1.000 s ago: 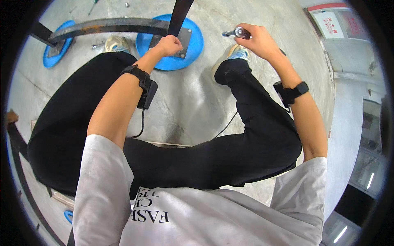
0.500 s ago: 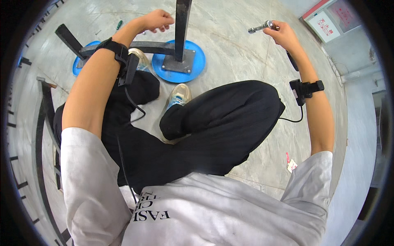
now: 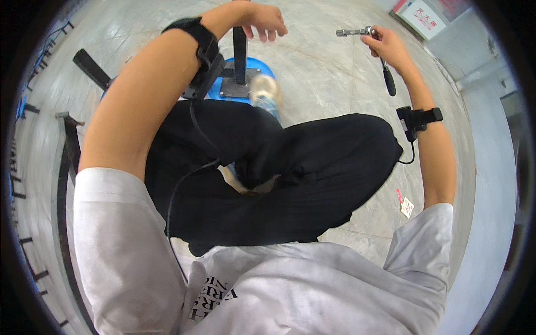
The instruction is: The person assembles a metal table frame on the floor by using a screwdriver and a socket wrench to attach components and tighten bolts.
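My right hand (image 3: 385, 47) is closed around the head of a ratchet wrench (image 3: 388, 81). The wrench's black handle hangs down below my fingers, and a silver socket (image 3: 349, 33) points left from its head. Up at the top, my left hand (image 3: 267, 23) hangs loosely with its fingers slightly bent and apart, and nothing shows in it. It is nearest to a black metal post (image 3: 240, 61), whose top end is hidden by my wrist. The post's square base plate (image 3: 231, 88) rests on a blue round disc (image 3: 265, 68), partly covered by my arm and shoe.
Another black metal bar (image 3: 91, 67) slants up at the left, with a dark frame (image 3: 67, 145) standing below it. A small tag (image 3: 407, 207) lies on the floor at the right. A white cabinet (image 3: 422, 19) stands by the wall at the far right.
My left hand has moved right, past the post. My left leg has swung right, its shoe blurred beside the blue disc. The wrench has turned, so more of its handle shows.
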A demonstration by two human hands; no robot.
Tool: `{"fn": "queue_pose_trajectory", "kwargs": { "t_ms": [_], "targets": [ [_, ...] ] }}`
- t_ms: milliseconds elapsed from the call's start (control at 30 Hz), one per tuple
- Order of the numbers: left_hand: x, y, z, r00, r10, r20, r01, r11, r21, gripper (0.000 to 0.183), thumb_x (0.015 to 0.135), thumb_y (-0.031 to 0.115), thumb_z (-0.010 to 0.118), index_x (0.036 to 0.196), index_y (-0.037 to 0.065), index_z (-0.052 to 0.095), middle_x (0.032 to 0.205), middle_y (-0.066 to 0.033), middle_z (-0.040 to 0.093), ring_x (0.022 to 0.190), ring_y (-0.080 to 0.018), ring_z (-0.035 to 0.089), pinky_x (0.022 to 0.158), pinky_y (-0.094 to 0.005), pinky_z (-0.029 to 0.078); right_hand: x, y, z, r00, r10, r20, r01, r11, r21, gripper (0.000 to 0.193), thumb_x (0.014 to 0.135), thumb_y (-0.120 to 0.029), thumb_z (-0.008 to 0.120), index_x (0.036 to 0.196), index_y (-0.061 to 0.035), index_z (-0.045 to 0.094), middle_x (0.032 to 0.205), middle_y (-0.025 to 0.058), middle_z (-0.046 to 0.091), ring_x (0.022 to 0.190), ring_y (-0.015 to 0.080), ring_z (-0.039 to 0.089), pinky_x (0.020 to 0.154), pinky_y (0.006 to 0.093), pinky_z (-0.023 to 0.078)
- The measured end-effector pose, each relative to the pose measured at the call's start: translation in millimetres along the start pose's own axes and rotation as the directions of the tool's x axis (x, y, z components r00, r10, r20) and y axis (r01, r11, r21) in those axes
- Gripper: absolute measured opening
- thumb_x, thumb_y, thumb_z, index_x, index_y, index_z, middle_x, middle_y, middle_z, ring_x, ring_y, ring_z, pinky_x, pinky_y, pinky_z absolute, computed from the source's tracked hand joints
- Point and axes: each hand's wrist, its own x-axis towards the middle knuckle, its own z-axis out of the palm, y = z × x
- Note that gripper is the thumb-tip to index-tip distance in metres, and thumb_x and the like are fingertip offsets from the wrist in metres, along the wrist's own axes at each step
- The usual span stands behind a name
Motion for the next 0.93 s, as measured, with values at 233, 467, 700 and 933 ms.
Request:
{"fn": "queue_pose_trajectory", "kwargs": {
  "t_ms": [233, 467, 700, 933],
  "targets": [
    [53, -48, 5, 0.951, 0.011, 0.308, 0.033, 0.990, -0.137, 0.029, 0.077, 0.031, 0.052, 0.096, 0.010, 0.059, 0.078, -0.0009, 0.060, 0.064, -0.0101, 0.057, 0.047, -0.0266, 0.042, 14, -16, -19, 0.996, -0.045, 0.078, 0.061, 0.975, -0.212, 0.019, 0.073, -0.017, 0.059, 0.076, 0.0008, 0.053, 0.056, 0.0083, 0.047, 0.051, 0.0151, 0.045, 0.051, 0.0297, 0.038],
    [51, -89, 130, 0.911, -0.397, 0.114, 0.394, 0.749, -0.533, 0.017, 0.072, 0.015, 0.052, 0.081, 0.004, 0.061, 0.069, -0.0065, 0.062, 0.058, -0.0157, 0.057, 0.043, -0.0370, 0.043, -12, -8, 25, 0.981, -0.091, 0.171, 0.106, 0.991, -0.080, 0.016, 0.071, -0.010, 0.056, 0.080, -0.0012, 0.046, 0.057, 0.0090, 0.040, 0.052, 0.0193, 0.037, 0.051, 0.0314, 0.034],
    [40, -136, 216, 0.845, -0.459, 0.274, 0.381, 0.159, -0.911, 0.017, 0.076, 0.017, 0.055, 0.088, 0.006, 0.058, 0.073, -0.0032, 0.058, 0.064, -0.0130, 0.054, 0.054, -0.0298, 0.043, 32, -10, 174, 0.839, -0.172, 0.517, 0.144, 0.985, 0.095, 0.023, 0.071, -0.021, 0.062, 0.077, -0.0014, 0.052, 0.061, 0.0135, 0.052, 0.056, 0.0291, 0.051, 0.055, 0.0344, 0.041],
    [63, -157, 260, 0.937, -0.346, 0.047, 0.266, 0.620, -0.738, 0.028, 0.078, 0.012, 0.054, 0.105, 0.010, 0.055, 0.086, -0.0059, 0.062, 0.070, -0.0145, 0.058, 0.058, -0.0271, 0.046, 46, -6, 253, 0.815, -0.077, 0.575, 0.059, 0.997, 0.050, 0.032, 0.065, -0.029, 0.066, 0.084, -0.0035, 0.060, 0.069, 0.0176, 0.058, 0.066, 0.0337, 0.056, 0.060, 0.0361, 0.045]
  ]
}}
